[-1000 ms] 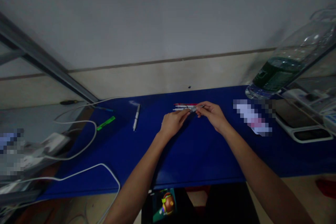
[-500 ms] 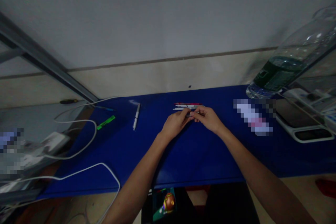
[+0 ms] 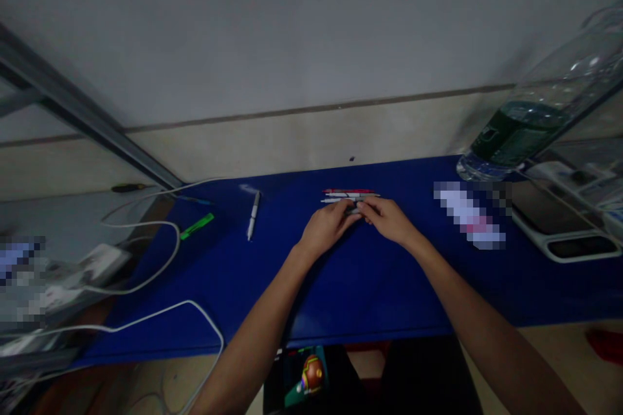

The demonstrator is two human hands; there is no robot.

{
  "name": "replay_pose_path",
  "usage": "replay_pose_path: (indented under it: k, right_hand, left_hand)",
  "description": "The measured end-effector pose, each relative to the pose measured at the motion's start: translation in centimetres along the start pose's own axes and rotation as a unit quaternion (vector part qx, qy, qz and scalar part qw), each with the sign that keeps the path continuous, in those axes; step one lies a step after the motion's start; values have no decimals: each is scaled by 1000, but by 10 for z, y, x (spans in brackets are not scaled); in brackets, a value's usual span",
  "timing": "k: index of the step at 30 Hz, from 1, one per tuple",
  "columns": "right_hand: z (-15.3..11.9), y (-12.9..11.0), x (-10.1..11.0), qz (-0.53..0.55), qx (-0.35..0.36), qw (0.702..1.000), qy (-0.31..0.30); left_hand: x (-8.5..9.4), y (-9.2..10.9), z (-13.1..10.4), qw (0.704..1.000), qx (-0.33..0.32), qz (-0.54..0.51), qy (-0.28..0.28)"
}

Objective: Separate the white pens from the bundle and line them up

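1. Pen [image 3: 355,211], apparently, pale and slender (fingers cover most of it), sits between both hands, nearer the blue desk's [image 3: 350,292] far edge than its near one.
2. Left hand [image 3: 325,228] pinches it from the left; right hand [image 3: 389,217] pinches it from the right, fingertips almost meeting.
3. A slack pinch could let the smooth barrel slip and roll; careless knuckles could knock the red pen [image 3: 348,191] and white pens [image 3: 331,200] lying just beyond, toward the far edge.
4. The desk looks smooth, faintly glossy; the pens are straight, narrow rods, probably plastic. A white-and-grey pen [image 3: 254,215] slants toward the left edge.
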State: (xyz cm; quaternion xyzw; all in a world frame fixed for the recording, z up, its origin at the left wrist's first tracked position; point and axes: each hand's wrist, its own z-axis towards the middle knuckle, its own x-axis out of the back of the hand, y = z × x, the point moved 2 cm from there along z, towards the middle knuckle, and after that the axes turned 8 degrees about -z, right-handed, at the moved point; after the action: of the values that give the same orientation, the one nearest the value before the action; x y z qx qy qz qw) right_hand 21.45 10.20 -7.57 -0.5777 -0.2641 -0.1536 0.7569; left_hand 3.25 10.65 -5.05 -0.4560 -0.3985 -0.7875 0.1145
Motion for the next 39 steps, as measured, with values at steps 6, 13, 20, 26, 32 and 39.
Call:
replay_pose_path:
  k: [6, 13, 20, 26, 32, 39]
  right_hand:
    - [0, 1, 1, -10, -12, 1000, 4]
    - [-1, -2, 2, 9, 10, 1000, -4]
    - [-1, -1, 1, 39, -19, 999, 0]
    - [-1, -3, 1, -5, 10, 1000, -4]
    - [-1, 0, 2, -20, -19, 1000, 10]
    - [-1, -6, 1, -8, 13, 1000, 14]
  left_hand:
    - [0, 2, 0, 1000, -6, 13, 6]
    - [1, 0, 1, 999, 0, 6, 31]
    - [-2, -4, 2, 999, -26, -6, 21]
    - [0, -1, 1, 999, -20, -32, 18]
    - [-2, 0, 0, 998, -19, -54, 2]
    - [-1, -1, 1, 999, 14, -36, 4]
